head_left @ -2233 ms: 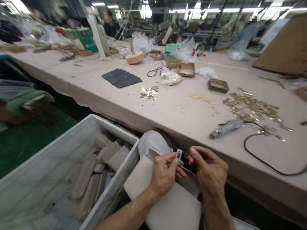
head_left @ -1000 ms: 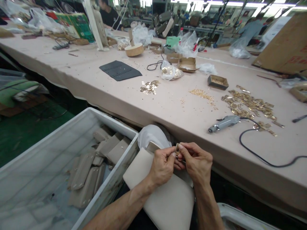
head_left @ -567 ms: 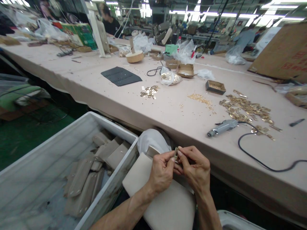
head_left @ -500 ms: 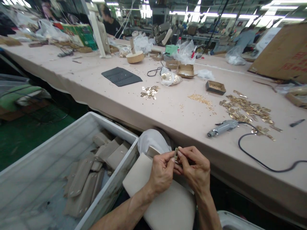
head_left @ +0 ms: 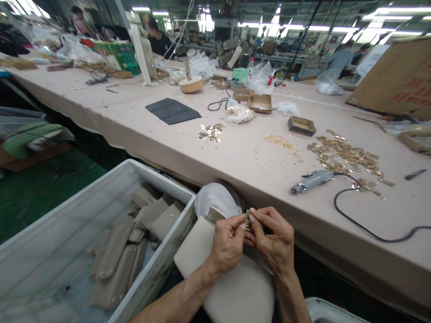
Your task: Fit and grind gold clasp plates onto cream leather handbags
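Note:
Between my fingertips is a small gold metal clasp plate (head_left: 247, 218), pinched from both sides. My left hand (head_left: 228, 244) grips its left edge with thumb and forefinger; my right hand (head_left: 274, 237) closes on it from the right. Fingers hide much of the plate, so its full shape does not show. Under my forearms a smooth beige bag panel (head_left: 232, 287) lies over my lap, and its far end is partly covered by my hands.
On my left stands a white bin (head_left: 131, 163) holding several taupe pieces (head_left: 116, 246). The table (head_left: 202, 166) bears a grey electric screwdriver (head_left: 311, 181) with its black cord, gold plates (head_left: 346, 152), tiny gold parts (head_left: 281, 142), a small box (head_left: 302, 126) and a dark sheet (head_left: 172, 111).
The gold plate has turned slightly between my fingers and looks narrower now. Both hands stay in nearly the same place, and the view has shifted a little.

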`<action>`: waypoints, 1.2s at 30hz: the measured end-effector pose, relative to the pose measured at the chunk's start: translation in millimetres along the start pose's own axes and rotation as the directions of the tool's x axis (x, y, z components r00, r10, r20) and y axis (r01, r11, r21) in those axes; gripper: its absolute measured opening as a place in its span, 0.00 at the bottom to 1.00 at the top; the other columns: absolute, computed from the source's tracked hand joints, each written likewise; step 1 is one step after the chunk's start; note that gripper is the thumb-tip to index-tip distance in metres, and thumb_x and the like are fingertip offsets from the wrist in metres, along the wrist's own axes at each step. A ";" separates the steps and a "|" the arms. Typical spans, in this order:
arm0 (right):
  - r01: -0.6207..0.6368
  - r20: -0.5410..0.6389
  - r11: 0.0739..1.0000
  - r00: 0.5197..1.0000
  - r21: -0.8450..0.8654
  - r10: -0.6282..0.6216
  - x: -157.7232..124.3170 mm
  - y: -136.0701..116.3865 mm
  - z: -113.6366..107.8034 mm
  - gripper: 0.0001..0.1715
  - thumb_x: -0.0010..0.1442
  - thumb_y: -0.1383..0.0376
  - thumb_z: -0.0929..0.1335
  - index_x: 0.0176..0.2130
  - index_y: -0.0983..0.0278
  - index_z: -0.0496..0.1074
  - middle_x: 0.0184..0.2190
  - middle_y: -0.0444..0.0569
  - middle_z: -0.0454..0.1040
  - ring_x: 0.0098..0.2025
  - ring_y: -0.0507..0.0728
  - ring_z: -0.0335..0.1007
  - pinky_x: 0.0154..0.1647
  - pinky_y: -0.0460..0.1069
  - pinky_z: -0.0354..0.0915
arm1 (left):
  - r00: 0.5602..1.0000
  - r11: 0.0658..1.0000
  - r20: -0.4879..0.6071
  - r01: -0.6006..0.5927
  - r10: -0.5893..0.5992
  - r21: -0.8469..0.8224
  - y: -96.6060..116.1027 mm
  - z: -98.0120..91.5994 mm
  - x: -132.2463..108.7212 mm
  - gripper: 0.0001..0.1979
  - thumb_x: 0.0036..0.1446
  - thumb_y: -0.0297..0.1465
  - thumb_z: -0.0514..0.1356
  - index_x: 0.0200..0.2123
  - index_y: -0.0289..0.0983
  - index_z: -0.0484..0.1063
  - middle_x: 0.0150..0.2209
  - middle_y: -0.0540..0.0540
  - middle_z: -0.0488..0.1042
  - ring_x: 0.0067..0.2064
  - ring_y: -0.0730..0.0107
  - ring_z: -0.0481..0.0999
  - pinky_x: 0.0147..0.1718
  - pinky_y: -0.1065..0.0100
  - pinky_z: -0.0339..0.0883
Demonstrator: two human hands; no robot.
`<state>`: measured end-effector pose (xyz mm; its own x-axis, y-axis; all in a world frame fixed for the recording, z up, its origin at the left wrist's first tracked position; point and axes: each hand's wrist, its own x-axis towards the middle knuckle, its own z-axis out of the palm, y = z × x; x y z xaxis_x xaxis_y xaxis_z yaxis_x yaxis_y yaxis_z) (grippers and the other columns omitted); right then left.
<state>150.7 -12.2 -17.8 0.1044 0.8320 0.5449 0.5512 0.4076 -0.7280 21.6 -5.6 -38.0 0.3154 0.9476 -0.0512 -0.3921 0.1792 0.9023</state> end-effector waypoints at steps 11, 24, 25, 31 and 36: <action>-0.029 0.000 0.999 1.000 0.028 0.030 -2.1 1.8 0.5 0.06 0.66 0.67 0.71 0.41 0.61 0.81 0.34 0.49 0.73 0.33 0.54 0.71 0.32 0.49 0.68 | 1.000 1.000 0.000 -0.010 0.010 -0.026 1.6 0.3 -2.4 0.17 0.65 0.33 0.60 0.52 0.30 0.79 0.40 0.40 0.82 0.29 0.65 0.82 0.27 0.72 0.78; -0.418 0.156 0.850 0.908 0.321 0.388 5.8 3.9 -5.2 0.12 0.61 0.57 0.75 0.34 0.64 0.79 0.31 0.48 0.76 0.30 0.55 0.72 0.31 0.47 0.69 | 0.999 0.999 -0.041 0.035 -0.034 0.026 -0.6 1.6 3.5 0.20 0.62 0.42 0.66 0.44 0.29 0.79 0.28 0.42 0.80 0.24 0.66 0.80 0.23 0.75 0.74; -0.429 0.157 0.851 0.903 0.304 0.399 7.5 3.3 -6.4 0.13 0.61 0.56 0.74 0.35 0.64 0.79 0.31 0.49 0.76 0.32 0.56 0.73 0.34 0.48 0.70 | 0.999 0.999 -0.043 0.034 -0.033 0.023 -0.6 1.5 4.5 0.20 0.61 0.43 0.67 0.43 0.29 0.79 0.28 0.42 0.80 0.24 0.66 0.80 0.23 0.75 0.74; -0.446 -0.324 0.884 0.865 -0.141 0.384 49.9 22.9 -57.6 0.30 0.61 0.45 0.72 0.51 0.64 0.76 0.33 0.51 0.78 0.33 0.61 0.76 0.39 0.53 0.72 | 0.996 0.999 -0.075 0.044 -0.043 0.021 -1.5 2.6 1.4 0.23 0.58 0.48 0.69 0.38 0.30 0.79 0.28 0.41 0.79 0.22 0.68 0.79 0.20 0.77 0.71; -0.688 -0.556 0.485 0.724 -0.539 0.409 112.7 76.0 -107.7 0.41 0.60 0.44 0.71 0.57 0.74 0.69 0.38 0.68 0.77 0.48 0.77 0.75 0.52 0.68 0.68 | 0.997 0.999 -0.071 0.029 -0.027 0.023 -2.5 1.2 -1.1 0.23 0.59 0.47 0.68 0.38 0.30 0.79 0.29 0.40 0.80 0.23 0.67 0.80 0.21 0.76 0.72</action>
<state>293.5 72.0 33.1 0.7609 0.5598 0.3280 0.6422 -0.5776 -0.5039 23.3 -7.4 -39.7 0.2636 0.9588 -0.1063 -0.3630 0.2007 0.9099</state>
